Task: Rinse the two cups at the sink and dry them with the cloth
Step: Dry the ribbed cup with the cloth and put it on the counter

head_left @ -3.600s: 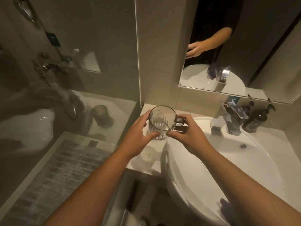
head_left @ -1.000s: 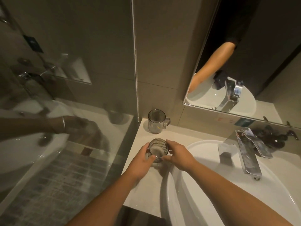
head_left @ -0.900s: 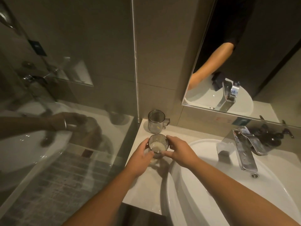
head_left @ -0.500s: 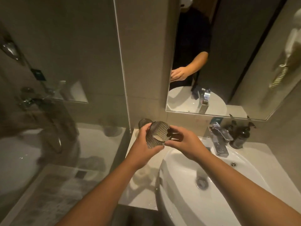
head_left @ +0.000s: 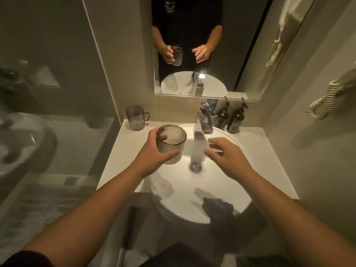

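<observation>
Two cups are in view at a dim bathroom sink [head_left: 227, 201]. One, a ribbed glass cup [head_left: 171, 144], is held upright over the left part of the white basin in the grip of the left hand [head_left: 154, 158], fingers wrapped around its far side and thumb across its near wall, its mouth open to the camera. Beside it, a stream of water [head_left: 197, 149] falls from the chrome faucet [head_left: 204, 120] to the drain [head_left: 194, 167]; the cup is just left of the stream, not under it. The right hand [head_left: 227, 158] hovers on the other side of the water, its grip wide and holding nothing, fingertips close to the stream. The second cup, a clear mug with a handle [head_left: 136, 117], stands upright on the white worktop [head_left: 115, 160] at the back left corner, well apart from the hands. Behind the faucet, two dark pump bottles [head_left: 230, 118] stand against the wall. Above them the mirror [head_left: 208, 47] reflects both hands, the ribbed cup and the basin. A coiled cord [head_left: 323, 99] hangs on the right wall.
</observation>
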Motion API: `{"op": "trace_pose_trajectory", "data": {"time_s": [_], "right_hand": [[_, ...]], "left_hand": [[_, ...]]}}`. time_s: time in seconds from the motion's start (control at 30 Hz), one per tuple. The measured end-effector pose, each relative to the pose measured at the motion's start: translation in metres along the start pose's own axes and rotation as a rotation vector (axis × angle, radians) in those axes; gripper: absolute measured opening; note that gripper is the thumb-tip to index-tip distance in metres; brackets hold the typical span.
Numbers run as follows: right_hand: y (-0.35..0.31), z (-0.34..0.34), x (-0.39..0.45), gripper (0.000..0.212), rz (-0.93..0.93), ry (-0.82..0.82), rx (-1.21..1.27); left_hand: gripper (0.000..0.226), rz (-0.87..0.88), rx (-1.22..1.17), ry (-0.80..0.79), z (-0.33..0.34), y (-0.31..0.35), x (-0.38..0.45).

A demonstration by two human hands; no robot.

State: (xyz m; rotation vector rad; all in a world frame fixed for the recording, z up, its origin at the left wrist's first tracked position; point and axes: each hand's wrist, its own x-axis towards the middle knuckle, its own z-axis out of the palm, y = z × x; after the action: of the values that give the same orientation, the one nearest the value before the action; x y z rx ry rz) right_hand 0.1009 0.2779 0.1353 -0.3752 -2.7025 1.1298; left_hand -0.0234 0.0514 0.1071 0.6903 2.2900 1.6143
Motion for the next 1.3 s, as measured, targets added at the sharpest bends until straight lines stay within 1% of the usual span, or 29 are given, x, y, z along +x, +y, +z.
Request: {"op": "trace_pose_trajectory", "data": {"time_s": [0.07, 0.13, 0.17, 0.23, 0.3, 0.37, 0.43, 0.53, 0.6, 0.67, 0.73, 0.83, 0.93, 1.03, 1.1, 1.17, 1.23, 1.3], "right_hand": [[0.039, -0.004, -0.038, 0.046, 0.082, -0.076, -0.118], [0.072, 0.0, -0.074, 0.047, 0.085, -0.198, -0.255], [0.083, 0.003, -0.09, 0.048, 0.049, -0.261, -0.31], [0.096, 0.011, -0.113, 0.05, -0.084, -0.355, -0.382], [0.101, 0.024, -0.129, 0.062, -0.215, -0.413, -0.473], [0.107, 0.04, -0.14, 0.081, -0.287, -0.431, -0.588], [0.114, 0.054, -0.146, 0.091, -0.315, -0.425, -0.66], [0.119, 0.063, -0.147, 0.088, -0.337, -0.377, -0.69], [0.119, 0.064, -0.145, 0.075, -0.347, -0.325, -0.666], [0.118, 0.065, -0.143, 0.055, -0.356, -0.265, -0.604], [0.121, 0.063, -0.14, 0.042, -0.356, -0.262, -0.556], [0.129, 0.057, -0.133, 0.042, -0.366, -0.286, -0.511], [0.129, 0.055, -0.126, 0.051, -0.339, -0.331, -0.462], [0.12, 0.051, -0.12, 0.041, -0.26, -0.391, -0.35], [0.116, 0.047, -0.117, 0.044, -0.198, -0.436, -0.338], [0.11, 0.04, -0.114, 0.046, -0.083, -0.473, -0.29], [0.096, 0.027, -0.108, 0.038, 0.069, -0.426, -0.138], [0.072, 0.009, -0.098, 0.031, 0.17, -0.302, 0.083]], "left_hand": [[0.086, -0.033, 0.0, 0.023, 0.018, -0.002, -0.016], [0.087, -0.063, 0.013, 0.054, 0.035, -0.003, -0.034], [0.086, -0.075, 0.02, 0.073, 0.043, -0.002, -0.043], [0.082, -0.104, 0.044, 0.11, 0.056, 0.0, -0.062], [0.084, -0.123, 0.078, 0.138, 0.065, 0.002, -0.079], [0.087, -0.152, 0.113, 0.156, 0.069, 0.007, -0.096], [0.089, -0.171, 0.12, 0.159, 0.07, 0.012, -0.111], [0.093, -0.178, 0.143, 0.169, 0.068, 0.019, -0.127], [0.093, -0.183, 0.161, 0.17, 0.067, 0.021, -0.132], [0.093, -0.188, 0.174, 0.163, 0.067, 0.021, -0.135], [0.094, -0.19, 0.181, 0.148, 0.067, 0.019, -0.136], [0.095, -0.187, 0.184, 0.124, 0.068, 0.015, -0.137], [0.096, -0.178, 0.172, 0.102, 0.066, 0.012, -0.134], [0.088, -0.162, 0.169, 0.071, 0.061, 0.007, -0.127], [0.086, -0.143, 0.166, 0.053, 0.054, 0.004, -0.121], [0.087, -0.121, 0.158, 0.029, 0.046, 0.002, -0.113], [0.09, -0.099, 0.149, 0.006, 0.036, 0.001, -0.104], [0.092, -0.086, 0.14, -0.025, 0.026, 0.0, -0.094]]}}
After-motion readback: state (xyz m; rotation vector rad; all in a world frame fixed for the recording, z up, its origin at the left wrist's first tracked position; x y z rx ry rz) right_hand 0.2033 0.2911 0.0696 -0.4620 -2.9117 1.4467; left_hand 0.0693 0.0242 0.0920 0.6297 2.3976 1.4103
